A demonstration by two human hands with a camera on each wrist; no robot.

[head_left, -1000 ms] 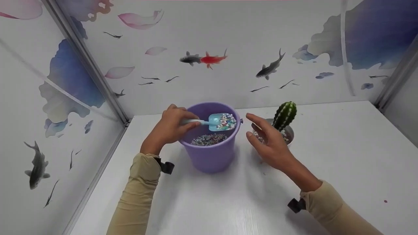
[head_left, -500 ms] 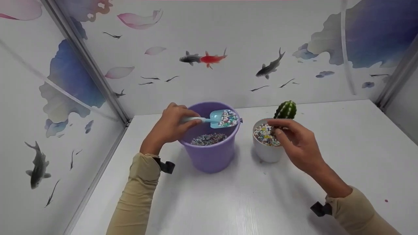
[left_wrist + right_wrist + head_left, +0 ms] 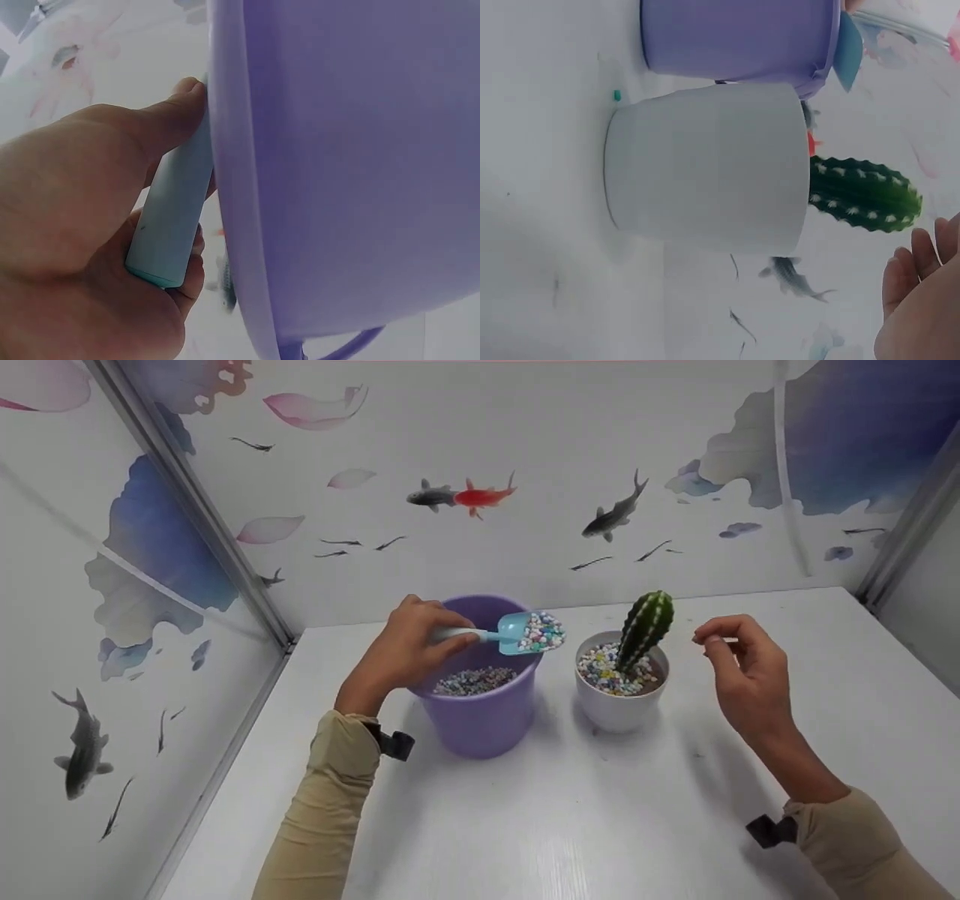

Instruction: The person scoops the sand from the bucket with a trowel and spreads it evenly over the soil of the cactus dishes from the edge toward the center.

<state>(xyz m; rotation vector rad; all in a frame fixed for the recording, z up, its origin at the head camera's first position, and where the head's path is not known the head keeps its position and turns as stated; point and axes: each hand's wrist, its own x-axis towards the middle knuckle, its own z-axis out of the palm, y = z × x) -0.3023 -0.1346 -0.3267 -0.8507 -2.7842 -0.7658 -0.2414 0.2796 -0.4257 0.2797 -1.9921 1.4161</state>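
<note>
My left hand (image 3: 409, 649) grips the pale handle of a small light-blue scoop (image 3: 513, 634), palm down. Colored pebbles (image 3: 544, 632) fill the scoop's blade, held level over the right rim of a purple bucket (image 3: 480, 727). In the left wrist view, thumb and fingers wrap the handle (image 3: 174, 217) beside the bucket's rim. A green cactus (image 3: 648, 622) leans to the right in a white pot (image 3: 619, 712) covered with similar pebbles. To the right of the cactus, apart from it, my right hand (image 3: 754, 682) hovers with loosely bent fingers and nothing visible in them.
More pebbles (image 3: 476, 681) lie at the bottom of the bucket. The white table (image 3: 525, 825) meets a back wall (image 3: 525, 562) printed with fish, and another panel (image 3: 45, 615) stands on the left. A tiny green bit (image 3: 617, 95) lies near the pot.
My right hand has moved from the pot's left side, across the cactus, to its right, uncovering the pot. The left hand has carried the loaded scoop slightly right, toward the pot.
</note>
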